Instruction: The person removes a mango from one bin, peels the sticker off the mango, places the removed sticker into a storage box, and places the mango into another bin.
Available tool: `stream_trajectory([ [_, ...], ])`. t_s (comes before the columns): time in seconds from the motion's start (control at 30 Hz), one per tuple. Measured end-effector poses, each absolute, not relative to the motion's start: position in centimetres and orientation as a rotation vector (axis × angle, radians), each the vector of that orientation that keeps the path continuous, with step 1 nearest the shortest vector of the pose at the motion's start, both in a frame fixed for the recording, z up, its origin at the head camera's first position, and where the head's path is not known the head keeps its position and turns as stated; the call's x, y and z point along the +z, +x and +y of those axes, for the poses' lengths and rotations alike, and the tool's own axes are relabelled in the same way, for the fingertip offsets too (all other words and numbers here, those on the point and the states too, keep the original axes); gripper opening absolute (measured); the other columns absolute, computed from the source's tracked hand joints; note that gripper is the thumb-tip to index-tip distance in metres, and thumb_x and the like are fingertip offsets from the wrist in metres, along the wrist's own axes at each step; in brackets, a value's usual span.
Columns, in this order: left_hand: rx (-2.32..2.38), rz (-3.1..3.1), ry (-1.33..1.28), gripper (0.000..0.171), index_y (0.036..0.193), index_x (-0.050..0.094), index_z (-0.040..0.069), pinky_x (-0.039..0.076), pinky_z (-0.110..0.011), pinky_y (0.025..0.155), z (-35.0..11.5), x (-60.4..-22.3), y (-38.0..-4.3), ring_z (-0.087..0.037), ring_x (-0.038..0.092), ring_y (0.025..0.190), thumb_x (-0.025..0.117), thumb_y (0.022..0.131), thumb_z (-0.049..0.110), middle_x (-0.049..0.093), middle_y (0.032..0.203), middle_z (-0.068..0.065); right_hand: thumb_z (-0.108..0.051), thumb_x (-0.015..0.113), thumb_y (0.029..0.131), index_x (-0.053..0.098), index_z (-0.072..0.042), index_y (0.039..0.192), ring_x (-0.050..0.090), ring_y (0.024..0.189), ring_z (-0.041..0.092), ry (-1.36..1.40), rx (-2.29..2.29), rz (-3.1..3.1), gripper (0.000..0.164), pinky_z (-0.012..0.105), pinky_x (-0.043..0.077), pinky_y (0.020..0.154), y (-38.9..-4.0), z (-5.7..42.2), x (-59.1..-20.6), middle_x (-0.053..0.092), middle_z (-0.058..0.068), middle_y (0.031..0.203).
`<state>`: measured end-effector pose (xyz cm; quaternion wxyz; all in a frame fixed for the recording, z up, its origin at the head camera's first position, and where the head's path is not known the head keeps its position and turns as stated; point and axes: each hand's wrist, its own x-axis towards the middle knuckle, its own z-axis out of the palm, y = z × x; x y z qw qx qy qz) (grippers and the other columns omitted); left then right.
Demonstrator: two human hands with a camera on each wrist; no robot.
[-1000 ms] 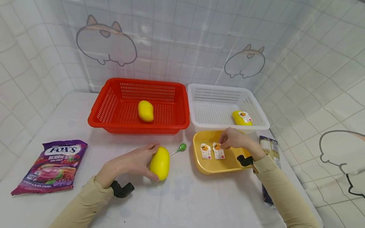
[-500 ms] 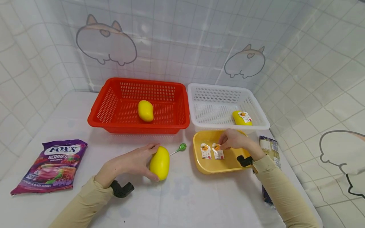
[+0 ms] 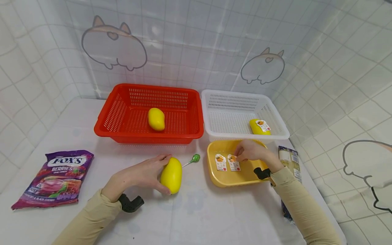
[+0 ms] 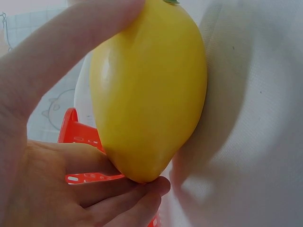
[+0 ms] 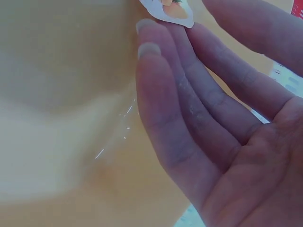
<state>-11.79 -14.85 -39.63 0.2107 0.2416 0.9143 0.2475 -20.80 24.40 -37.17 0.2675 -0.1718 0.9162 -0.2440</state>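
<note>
A yellow mango (image 3: 171, 175) rests on the white cloth, held by my left hand (image 3: 148, 173) from its left side. In the left wrist view, the thumb crosses one end of the mango (image 4: 149, 90) and the other fingers meet its narrow tip. My right hand (image 3: 252, 150) reaches into a yellow plastic basin (image 3: 215, 180), fingertips pinching at the upper right edge of a white mango-printed label (image 3: 234, 164). A similar label (image 3: 221, 163) lies left of it. In the right wrist view, part of the label (image 5: 173, 13) shows beyond the bent fingers; the thumb tip is out of frame.
A red basket (image 3: 147, 137) at the back holds another mango (image 3: 156, 119). Beside it, a white basket (image 3: 235, 98) contains a labelled mango (image 3: 254, 127). A green lollipop (image 3: 196, 158), a Fox's candy bag (image 3: 56, 178) and a clear-and-blue packet (image 3: 289, 158) lie around.
The right hand's fingers have shifted very slightly at the right label, which has slid a touch left. My left hand and the mango have stayed put.
</note>
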Motion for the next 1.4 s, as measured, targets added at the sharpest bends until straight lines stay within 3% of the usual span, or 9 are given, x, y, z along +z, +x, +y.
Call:
stream_trajectory([
  [0.53, 0.698, 2.534, 0.655, 0.123, 0.155, 0.027, -0.003, 0.035, -0.053, 0.116, -14.9, -39.6, -11.8, -0.033, 0.042, 0.139, 0.088, 0.066, 0.057, 0.033, 0.159, -0.019, -0.005, 0.077, 0.083, 0.071, 0.006, 0.097, 0.062, 0.067, 0.019, -0.408, -0.594, 2.518, 0.019, 0.024, 0.053, 0.06, -21.3, 24.4, -38.1, 0.07, 0.006, 0.08],
  [0.83, 0.668, 2.551, 0.677, 0.123, 0.155, 0.028, -0.004, 0.036, -0.053, 0.116, -14.9, -39.7, -11.8, -0.033, 0.043, 0.138, 0.087, 0.066, 0.058, 0.034, 0.158, -0.018, -0.009, 0.078, 0.084, 0.071, 0.002, 0.093, 0.055, 0.064, 0.014, -0.362, -0.534, 2.567, 0.015, 0.022, 0.049, 0.059, -21.6, 24.0, -38.7, 0.065, 0.005, 0.079],
  [1.13, 0.684, 2.538, 0.646, 0.124, 0.155, 0.027, -0.003, 0.036, -0.053, 0.116, -14.7, -39.5, -11.8, -0.033, 0.042, 0.139, 0.088, 0.065, 0.058, 0.033, 0.159, -0.018, -0.011, 0.078, 0.084, 0.069, 0.002, 0.089, 0.06, 0.062, 0.022, -0.309, -0.555, 2.569, 0.017, 0.022, 0.05, 0.056, -21.5, 23.9, -38.7, 0.064, 0.007, 0.072],
  [1.4, 0.685, 2.538, 0.651, 0.123, 0.155, 0.028, -0.003, 0.036, -0.052, 0.116, -14.8, -39.6, -11.8, -0.032, 0.042, 0.139, 0.088, 0.066, 0.057, 0.034, 0.159, -0.017, -0.013, 0.08, 0.084, 0.07, 0.002, 0.087, 0.061, 0.06, 0.016, -0.332, -0.534, 2.577, 0.018, 0.021, 0.051, 0.055, -21.6, 24.1, -38.9, 0.065, 0.004, 0.067],
])
